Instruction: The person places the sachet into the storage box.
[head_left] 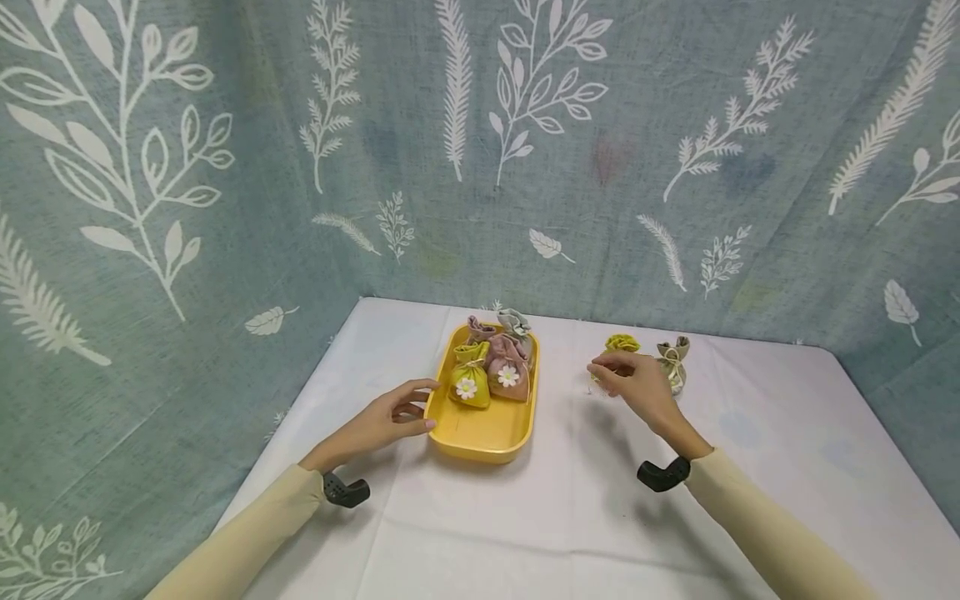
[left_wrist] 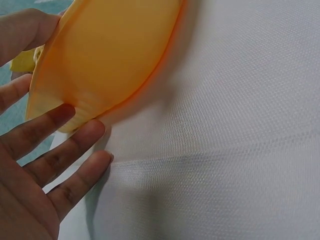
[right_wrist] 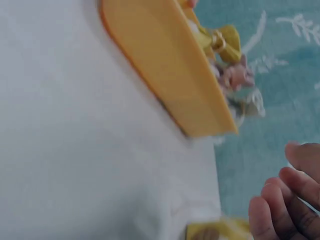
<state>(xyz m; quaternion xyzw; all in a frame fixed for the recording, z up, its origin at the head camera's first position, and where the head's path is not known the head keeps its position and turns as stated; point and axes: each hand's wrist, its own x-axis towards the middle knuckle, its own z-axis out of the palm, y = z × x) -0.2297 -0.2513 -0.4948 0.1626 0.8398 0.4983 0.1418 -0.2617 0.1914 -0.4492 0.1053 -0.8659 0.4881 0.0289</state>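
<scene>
At left, L wrist cam showed all 5 digits of the L hand point(head_left: 393, 415); only head cam got the beige pouch point(head_left: 674, 358). Yellow tray point(head_left: 480, 433), mid-table, had rounded corners & held a yellow pouch point(head_left: 473, 372) & mauve pouch point(head_left: 501, 360), each w/ white flower point(head_left: 466, 388) — 2nd mauve point(head_left: 481, 330) & grey one point(head_left: 513, 320) behind. L fingers were spread wide, touching tray, not gripping. R hand point(head_left: 636, 382): fingers loosely bent, nothing seen held — contact w/ outer yellow pouch point(head_left: 622, 342), couldn't tell. Beige pouch stood right of that.
</scene>
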